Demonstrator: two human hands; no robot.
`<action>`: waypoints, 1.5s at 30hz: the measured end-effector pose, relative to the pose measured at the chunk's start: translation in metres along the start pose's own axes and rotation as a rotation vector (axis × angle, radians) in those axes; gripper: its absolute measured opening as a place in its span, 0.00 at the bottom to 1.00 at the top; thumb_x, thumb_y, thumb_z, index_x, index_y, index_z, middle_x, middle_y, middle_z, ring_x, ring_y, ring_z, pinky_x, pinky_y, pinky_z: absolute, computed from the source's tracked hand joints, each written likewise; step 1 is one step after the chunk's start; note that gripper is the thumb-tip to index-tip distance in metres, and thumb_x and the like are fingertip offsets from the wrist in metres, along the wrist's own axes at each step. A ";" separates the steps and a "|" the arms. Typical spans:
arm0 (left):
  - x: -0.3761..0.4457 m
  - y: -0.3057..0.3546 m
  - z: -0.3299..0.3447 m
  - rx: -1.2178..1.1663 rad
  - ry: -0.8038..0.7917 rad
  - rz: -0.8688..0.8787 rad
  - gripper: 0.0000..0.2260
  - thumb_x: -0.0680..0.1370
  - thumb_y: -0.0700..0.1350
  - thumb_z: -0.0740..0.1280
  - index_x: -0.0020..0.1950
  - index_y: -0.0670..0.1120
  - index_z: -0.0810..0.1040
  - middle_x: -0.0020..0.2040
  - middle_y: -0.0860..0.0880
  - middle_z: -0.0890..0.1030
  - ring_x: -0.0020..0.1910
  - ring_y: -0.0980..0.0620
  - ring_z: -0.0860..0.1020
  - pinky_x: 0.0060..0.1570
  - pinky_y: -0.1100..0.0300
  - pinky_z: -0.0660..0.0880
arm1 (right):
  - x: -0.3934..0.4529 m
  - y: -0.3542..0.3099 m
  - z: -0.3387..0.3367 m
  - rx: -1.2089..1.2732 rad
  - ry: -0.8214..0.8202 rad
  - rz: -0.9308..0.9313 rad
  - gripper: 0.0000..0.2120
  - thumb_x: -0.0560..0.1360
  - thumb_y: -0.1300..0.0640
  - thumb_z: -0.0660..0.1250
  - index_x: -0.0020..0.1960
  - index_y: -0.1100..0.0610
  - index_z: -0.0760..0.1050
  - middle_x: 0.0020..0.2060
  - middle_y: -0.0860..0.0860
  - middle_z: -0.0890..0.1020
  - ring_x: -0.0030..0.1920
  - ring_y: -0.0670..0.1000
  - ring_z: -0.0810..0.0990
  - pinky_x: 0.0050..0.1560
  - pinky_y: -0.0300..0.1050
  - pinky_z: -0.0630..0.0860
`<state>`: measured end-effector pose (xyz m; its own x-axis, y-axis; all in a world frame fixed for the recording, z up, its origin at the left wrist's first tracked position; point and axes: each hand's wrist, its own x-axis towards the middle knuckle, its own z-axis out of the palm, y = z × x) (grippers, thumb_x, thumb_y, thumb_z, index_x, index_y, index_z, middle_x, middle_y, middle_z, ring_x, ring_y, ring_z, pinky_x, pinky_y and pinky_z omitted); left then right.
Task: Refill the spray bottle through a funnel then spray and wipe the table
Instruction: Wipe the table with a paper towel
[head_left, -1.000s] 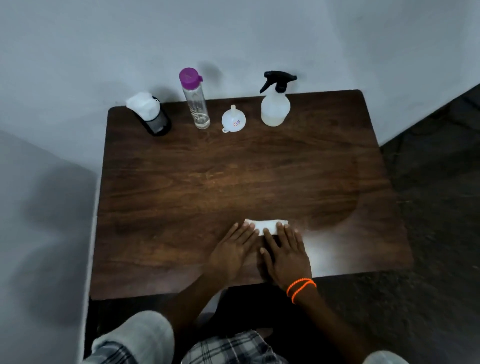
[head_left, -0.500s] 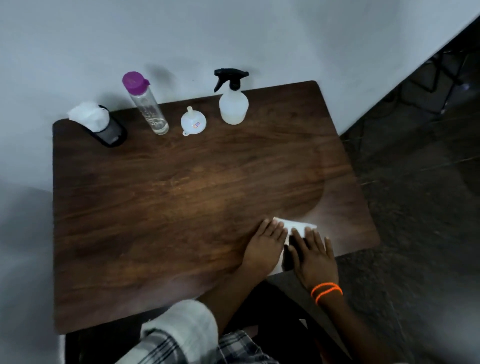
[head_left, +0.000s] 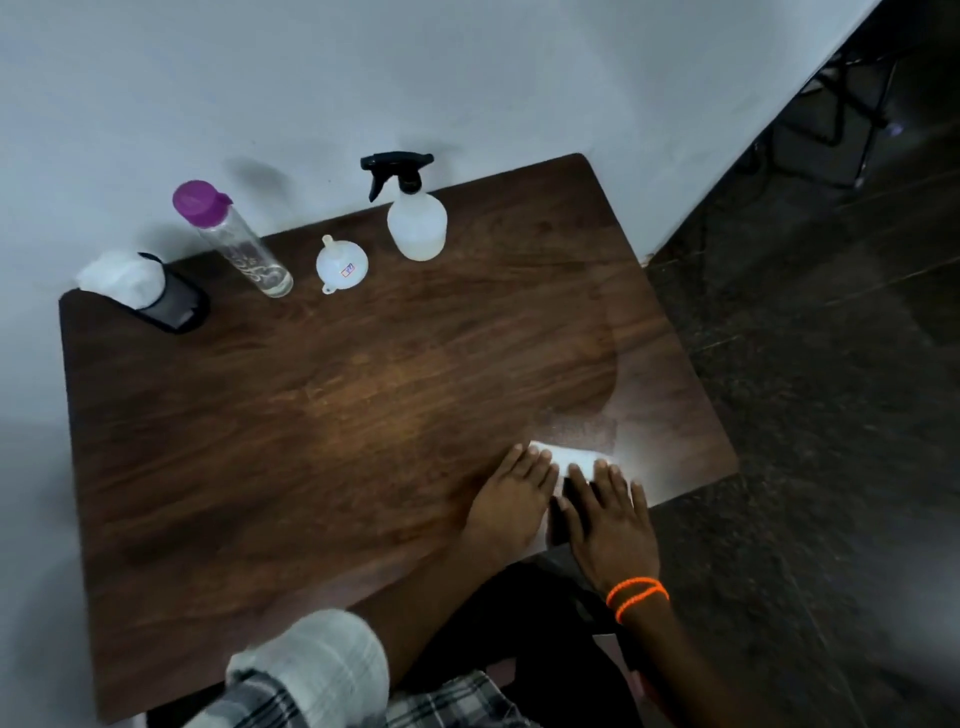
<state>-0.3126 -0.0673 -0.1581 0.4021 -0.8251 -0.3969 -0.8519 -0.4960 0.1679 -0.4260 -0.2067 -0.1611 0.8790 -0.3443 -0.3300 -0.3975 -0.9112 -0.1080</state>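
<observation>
Head view: dark brown wooden table (head_left: 311, 415) carries a translucent spray bottle with black trigger (head_left: 415, 223) at its far edge, and a folded white paper wipe (head_left: 574, 457) near the front right corner. Left hand (head_left: 514, 499) and right hand (head_left: 610, 519) press it flat, fingers straight. Soft, light, likely to bunch, so flat palms suit it. Since earlier, hands and wipe have slid rightward along the front edge.

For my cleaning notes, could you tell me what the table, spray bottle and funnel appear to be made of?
Table: dark wood or wood-look laminate with visible grain and a soft sheen.
Spray bottle: translucent whitish plastic, apparently, with a black plastic trigger head.
Funnel: white, slightly translucent, probably plastic, bearing a small sticker.
</observation>
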 end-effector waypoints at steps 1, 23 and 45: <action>-0.002 0.004 0.004 0.010 -0.001 0.018 0.36 0.77 0.49 0.33 0.83 0.42 0.55 0.83 0.41 0.55 0.83 0.41 0.51 0.79 0.46 0.37 | -0.007 0.002 0.002 -0.003 -0.005 0.005 0.28 0.82 0.39 0.48 0.78 0.47 0.66 0.75 0.58 0.70 0.76 0.59 0.68 0.78 0.60 0.57; 0.137 -0.080 -0.080 -0.070 0.045 -0.279 0.25 0.86 0.49 0.50 0.83 0.44 0.56 0.83 0.45 0.57 0.83 0.46 0.53 0.81 0.46 0.41 | 0.195 0.007 -0.061 0.045 0.009 -0.022 0.35 0.77 0.39 0.40 0.79 0.49 0.64 0.78 0.60 0.65 0.79 0.61 0.62 0.79 0.56 0.52; -0.150 -0.193 0.024 -0.301 0.171 -0.745 0.38 0.75 0.52 0.34 0.82 0.47 0.62 0.82 0.48 0.60 0.82 0.51 0.55 0.81 0.50 0.42 | 0.118 -0.260 0.004 -0.075 -0.087 -0.630 0.27 0.79 0.47 0.52 0.75 0.51 0.71 0.73 0.63 0.71 0.75 0.65 0.69 0.77 0.57 0.51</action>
<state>-0.2166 0.1587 -0.1528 0.8932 -0.2681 -0.3611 -0.2244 -0.9615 0.1587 -0.2202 -0.0091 -0.1759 0.9121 0.2794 -0.2999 0.2107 -0.9472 -0.2416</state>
